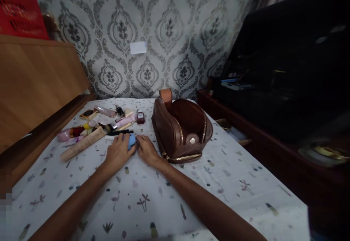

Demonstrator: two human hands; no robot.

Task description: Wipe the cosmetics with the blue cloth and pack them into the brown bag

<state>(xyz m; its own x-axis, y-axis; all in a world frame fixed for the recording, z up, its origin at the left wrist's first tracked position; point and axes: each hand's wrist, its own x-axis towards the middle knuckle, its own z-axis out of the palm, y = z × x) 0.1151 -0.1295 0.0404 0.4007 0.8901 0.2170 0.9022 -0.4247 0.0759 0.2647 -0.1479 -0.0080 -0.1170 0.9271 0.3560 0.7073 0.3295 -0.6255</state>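
Observation:
My left hand (118, 151) is wrapped round a small rounded blue item (131, 140), whose exact kind I cannot tell. Close to its right side, my right hand (148, 151) has its fingers curled together around a small dark bit that I cannot make out. Just right of my hands stands a brown toiletry bag (169, 135), unzipped and gaping at the top, with gold zips and a snap tab. A spread of cosmetics lies left of and beyond my hands, including a long beige tube (83, 144), a makeup brush (109, 128) and a small dark red bottle (140, 117).
Everything lies on a white patterned cloth (131, 204). A wooden panel (41, 73) rises along the left, with a red box (22, 9) on top. Dark red furniture (262, 164) and a large black object (273, 69) flank the right. A patterned wall (169, 33) closes the back.

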